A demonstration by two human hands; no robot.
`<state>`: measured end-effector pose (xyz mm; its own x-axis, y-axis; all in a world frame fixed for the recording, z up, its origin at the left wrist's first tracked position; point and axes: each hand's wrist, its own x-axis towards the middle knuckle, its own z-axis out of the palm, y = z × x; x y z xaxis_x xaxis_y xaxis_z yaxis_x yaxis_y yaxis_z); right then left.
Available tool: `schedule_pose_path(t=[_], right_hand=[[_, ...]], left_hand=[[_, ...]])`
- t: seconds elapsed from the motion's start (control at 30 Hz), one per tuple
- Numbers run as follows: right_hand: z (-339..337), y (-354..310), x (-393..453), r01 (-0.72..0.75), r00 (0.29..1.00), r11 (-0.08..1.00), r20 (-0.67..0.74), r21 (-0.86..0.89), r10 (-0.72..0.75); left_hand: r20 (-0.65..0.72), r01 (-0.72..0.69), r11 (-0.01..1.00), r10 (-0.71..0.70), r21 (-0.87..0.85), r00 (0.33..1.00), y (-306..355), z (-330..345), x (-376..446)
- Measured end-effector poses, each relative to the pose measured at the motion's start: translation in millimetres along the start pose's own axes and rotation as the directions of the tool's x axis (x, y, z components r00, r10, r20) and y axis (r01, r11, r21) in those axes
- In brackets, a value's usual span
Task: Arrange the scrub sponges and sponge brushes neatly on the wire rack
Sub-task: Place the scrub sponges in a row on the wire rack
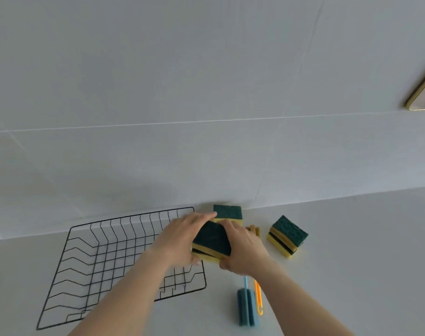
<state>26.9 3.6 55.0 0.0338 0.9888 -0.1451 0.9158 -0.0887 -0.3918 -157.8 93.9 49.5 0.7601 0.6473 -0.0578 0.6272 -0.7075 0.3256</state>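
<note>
Both hands clamp a stack of green-topped yellow scrub sponges (212,242): left hand (180,235) with fingers pressed along its far-left side, right hand (243,246) cupping the other. Just left of the fingers lies the empty black wire rack (102,258). Better to keep the squeeze even, so the layers don't slide.

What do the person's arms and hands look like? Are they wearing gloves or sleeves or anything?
No gloves and no sleeves show. The left hand and the right hand are bare, and both forearms are bare all the way down to the bottom edge of the picture. I see no watch, bracelet or ring, though the hands are a little blurred.
</note>
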Motion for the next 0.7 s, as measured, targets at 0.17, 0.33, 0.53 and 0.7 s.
schedule_pose_path(t=[0.17,0.33,0.53,0.7], right_hand=[[19.7,-63.0,31.4,0.089,0.996,0.996,0.032,-0.022,-0.089],[48.9,-116.9,62.2,0.162,0.985,0.986,0.067,-0.039,-0.159],[85.4,-168.8,96.6,0.185,0.976,0.982,0.123,-0.045,-0.178],[113.4,-197.6,127.0,0.225,0.962,0.974,0.164,-0.03,-0.217]], left_hand=[[-0.031,0.056,0.998,-0.056,0.006,0.998,-57.0,-14.8,-41.0],[-0.061,0.132,0.991,-0.132,-0.004,0.989,-115.0,-19.8,-78.0],[-0.086,0.192,0.981,-0.193,-0.021,0.977,-178.0,-12.7,-111.2],[-0.112,0.27,0.96,-0.277,-0.069,0.954,-219.8,-3.0,-132.1]])
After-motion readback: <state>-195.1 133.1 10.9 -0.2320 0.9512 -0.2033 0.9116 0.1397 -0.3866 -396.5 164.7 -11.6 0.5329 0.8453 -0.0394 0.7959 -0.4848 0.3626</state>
